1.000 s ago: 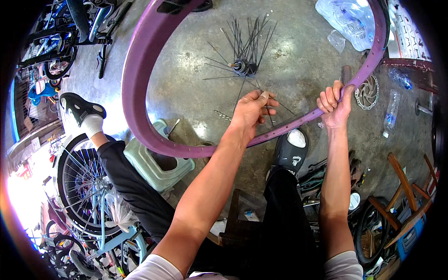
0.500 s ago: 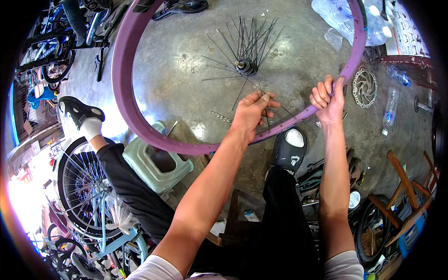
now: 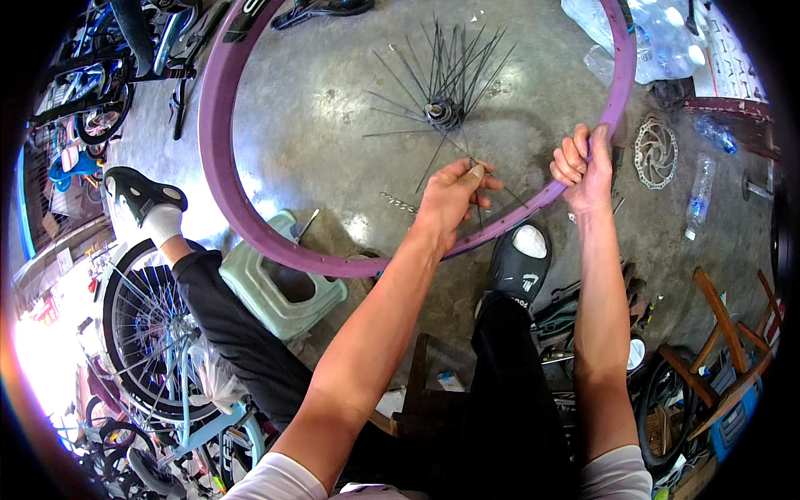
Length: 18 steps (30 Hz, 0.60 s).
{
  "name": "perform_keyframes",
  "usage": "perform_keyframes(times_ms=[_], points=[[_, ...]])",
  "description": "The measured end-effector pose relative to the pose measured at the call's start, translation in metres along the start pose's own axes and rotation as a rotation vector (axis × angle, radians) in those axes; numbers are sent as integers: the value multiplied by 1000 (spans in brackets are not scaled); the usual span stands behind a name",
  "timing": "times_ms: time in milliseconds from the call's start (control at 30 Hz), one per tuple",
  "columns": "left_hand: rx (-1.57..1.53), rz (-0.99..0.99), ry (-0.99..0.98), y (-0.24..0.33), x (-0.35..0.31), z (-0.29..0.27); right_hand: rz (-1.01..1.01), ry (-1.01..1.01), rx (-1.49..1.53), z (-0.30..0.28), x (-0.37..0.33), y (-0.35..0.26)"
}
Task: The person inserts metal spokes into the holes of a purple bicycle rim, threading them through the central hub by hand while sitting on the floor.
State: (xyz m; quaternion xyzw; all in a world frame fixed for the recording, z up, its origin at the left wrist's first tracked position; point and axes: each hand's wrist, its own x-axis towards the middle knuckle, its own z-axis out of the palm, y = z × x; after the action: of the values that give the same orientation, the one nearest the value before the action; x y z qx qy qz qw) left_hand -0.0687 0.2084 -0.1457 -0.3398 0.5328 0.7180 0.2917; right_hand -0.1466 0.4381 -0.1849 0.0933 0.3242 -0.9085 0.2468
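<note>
At the left, your one foot in a dark clog [image 3: 142, 193] stands on the floor. Next is the purple rim [image 3: 218, 150], which you hold raised in front of you, and its lower part passes above the pale green stool [image 3: 304, 315]. Through the opening of the rim you see a twisted metal piece [image 3: 398, 202], then the hub [image 3: 442, 114] with many dark spokes spreading from it. Your left hand [image 3: 454, 193] is below the hub, thumb and forefinger pinched on a thin spoke [image 3: 481, 218], the other fingers loosely curled. Your right hand [image 3: 585, 171] has its fingers wrapped firmly around the rim. Farther right lie a brake disc [image 3: 642, 155] and a clear plastic bottle [image 3: 699, 200].
</note>
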Motion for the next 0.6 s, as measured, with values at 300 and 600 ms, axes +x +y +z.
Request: perform_keyframes(times_ms=[300,600], points=[[-12,-4,-2,-4,1,-1,-2,2,-4,-2,1,3],[-18,7,-11,-5,2,-2,9,4,-2,-4,4,1]])
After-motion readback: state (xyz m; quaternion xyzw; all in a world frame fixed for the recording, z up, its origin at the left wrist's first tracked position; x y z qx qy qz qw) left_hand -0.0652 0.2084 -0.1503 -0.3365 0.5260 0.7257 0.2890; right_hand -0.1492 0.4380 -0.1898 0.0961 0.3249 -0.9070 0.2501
